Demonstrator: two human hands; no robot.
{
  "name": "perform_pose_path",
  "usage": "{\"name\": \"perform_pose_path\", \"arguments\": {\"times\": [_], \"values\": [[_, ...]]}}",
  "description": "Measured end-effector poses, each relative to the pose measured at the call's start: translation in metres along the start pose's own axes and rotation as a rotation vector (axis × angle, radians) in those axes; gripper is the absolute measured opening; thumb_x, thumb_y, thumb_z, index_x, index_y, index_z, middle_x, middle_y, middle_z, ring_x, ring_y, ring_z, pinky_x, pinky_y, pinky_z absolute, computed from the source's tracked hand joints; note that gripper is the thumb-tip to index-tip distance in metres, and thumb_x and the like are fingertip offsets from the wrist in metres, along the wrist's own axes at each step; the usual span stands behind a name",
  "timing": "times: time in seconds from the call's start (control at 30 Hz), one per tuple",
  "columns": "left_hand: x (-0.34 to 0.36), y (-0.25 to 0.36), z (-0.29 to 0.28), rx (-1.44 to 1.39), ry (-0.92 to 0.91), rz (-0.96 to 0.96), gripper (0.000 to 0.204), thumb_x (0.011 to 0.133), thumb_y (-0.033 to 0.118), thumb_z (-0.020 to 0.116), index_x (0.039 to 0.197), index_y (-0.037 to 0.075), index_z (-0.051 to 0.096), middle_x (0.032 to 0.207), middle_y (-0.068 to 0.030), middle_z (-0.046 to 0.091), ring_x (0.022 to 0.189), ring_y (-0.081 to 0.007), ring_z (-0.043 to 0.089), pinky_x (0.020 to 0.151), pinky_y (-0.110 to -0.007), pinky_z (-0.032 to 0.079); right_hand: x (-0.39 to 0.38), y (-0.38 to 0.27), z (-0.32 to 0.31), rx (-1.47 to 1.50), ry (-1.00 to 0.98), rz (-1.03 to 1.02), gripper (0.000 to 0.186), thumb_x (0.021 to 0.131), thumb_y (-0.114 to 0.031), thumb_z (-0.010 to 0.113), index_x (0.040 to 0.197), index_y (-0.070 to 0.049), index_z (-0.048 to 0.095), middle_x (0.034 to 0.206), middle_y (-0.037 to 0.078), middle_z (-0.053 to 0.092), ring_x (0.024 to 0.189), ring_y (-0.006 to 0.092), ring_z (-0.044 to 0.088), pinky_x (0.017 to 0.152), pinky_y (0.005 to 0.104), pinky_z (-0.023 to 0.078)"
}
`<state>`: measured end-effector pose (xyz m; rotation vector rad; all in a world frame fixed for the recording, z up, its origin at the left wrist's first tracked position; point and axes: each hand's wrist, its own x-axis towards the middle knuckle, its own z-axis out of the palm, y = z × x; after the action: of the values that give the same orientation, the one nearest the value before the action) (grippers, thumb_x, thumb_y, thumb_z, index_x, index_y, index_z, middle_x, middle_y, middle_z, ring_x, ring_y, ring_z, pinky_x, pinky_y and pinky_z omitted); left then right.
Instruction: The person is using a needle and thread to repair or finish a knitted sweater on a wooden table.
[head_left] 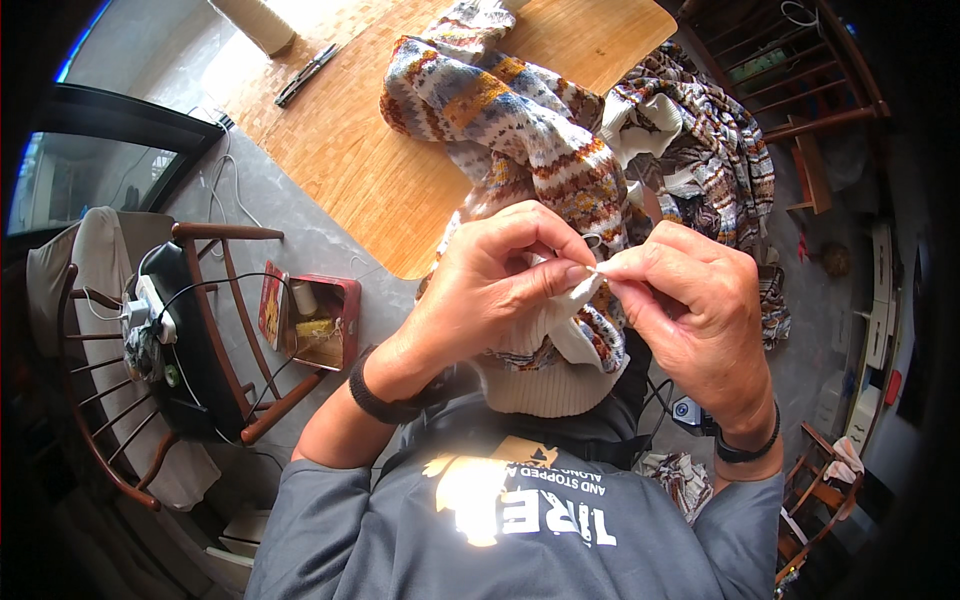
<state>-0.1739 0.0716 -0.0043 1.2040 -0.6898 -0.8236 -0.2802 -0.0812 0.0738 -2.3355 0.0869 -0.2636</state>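
Wooden counter [350, 170] partly supports the patterned knit sweater [480, 100] — fingers of left hand [492, 265] and right hand [695, 295] pinch a pale strand [597, 269] — handwork appears underway, remainder indeterminable.

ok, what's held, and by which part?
Small cream bit, pinched by left hand and right hand; whether yarn or edge of knit garment, can't tell.

Multicoloured patterned knitwear [570, 155], red box [351, 322], grey shirt [400, 535]
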Motion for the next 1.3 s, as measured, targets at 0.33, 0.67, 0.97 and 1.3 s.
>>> {"name": "perform_pose_path", "arguments": {"times": [0.33, 0.67, 0.97, 1.3], "values": [[0.0004, -0.0002, 0.0002, -0.005, -0.004, -0.006, 0.008, 0.083, 0.004, 0.065, 0.09, 0.0, 0.066, 0.087, -0.0022, 0.061, 0.079, -0.0073, 0.057, 0.071, -0.022, 0.046, 0.0019, -0.0014, -0.0009, -0.03, -0.004, -0.019, 0.01, 0.072, 0.004, 0.066, 0.079, -0.002, 0.062, 0.073, 0.012, 0.06, 0.064, 0.0299, 0.061, 0.055, 0.0342, 0.048], [0.0003, -0.0031, -0.0006, 0.02, -0.014, 0.016, 0.009, 0.082, 0.005, 0.067, 0.09, 0.001, 0.066, 0.086, -0.0021, 0.059, 0.079, -0.0076, 0.055, 0.069, -0.022, 0.044, 0.0026, -0.0019, 0.0003, -0.023, 0.0, -0.035, 0.01, 0.071, 0.005, 0.065, 0.077, -0.001, 0.061, 0.072, 0.012, 0.059, 0.065, 0.0303, 0.06, 0.056, 0.0344, 0.048], [0.001, 0.0025, 0.0004, 0.065, -0.017, 0.023, 0.005, 0.079, 0.001, 0.067, 0.083, 0.001, 0.065, 0.086, -0.0047, 0.06, 0.083, -0.0134, 0.055, 0.073, -0.026, 0.044, 0.0029, -0.0032, -0.0026, -0.05, -0.033, -0.027, 0.009, 0.072, 0.004, 0.063, 0.076, -0.002, 0.06, 0.071, 0.012, 0.058, 0.064, 0.0306, 0.06, 0.055, 0.0356, 0.047], [0.0008, -0.0007, -0.0005, 0.121, -0.018, 0.099, 0.009, 0.08, 0.004, 0.069, 0.089, 0.003, 0.068, 0.085, -0.0026, 0.059, 0.077, -0.0093, 0.055, 0.066, -0.023, 0.044, 0.002, -0.0032, -0.0019, -0.047, -0.036, -0.02, 0.009, 0.071, 0.004, 0.063, 0.075, -0.002, 0.059, 0.07, 0.012, 0.057, 0.063, 0.0314, 0.059, 0.054, 0.0368, 0.046]]}}
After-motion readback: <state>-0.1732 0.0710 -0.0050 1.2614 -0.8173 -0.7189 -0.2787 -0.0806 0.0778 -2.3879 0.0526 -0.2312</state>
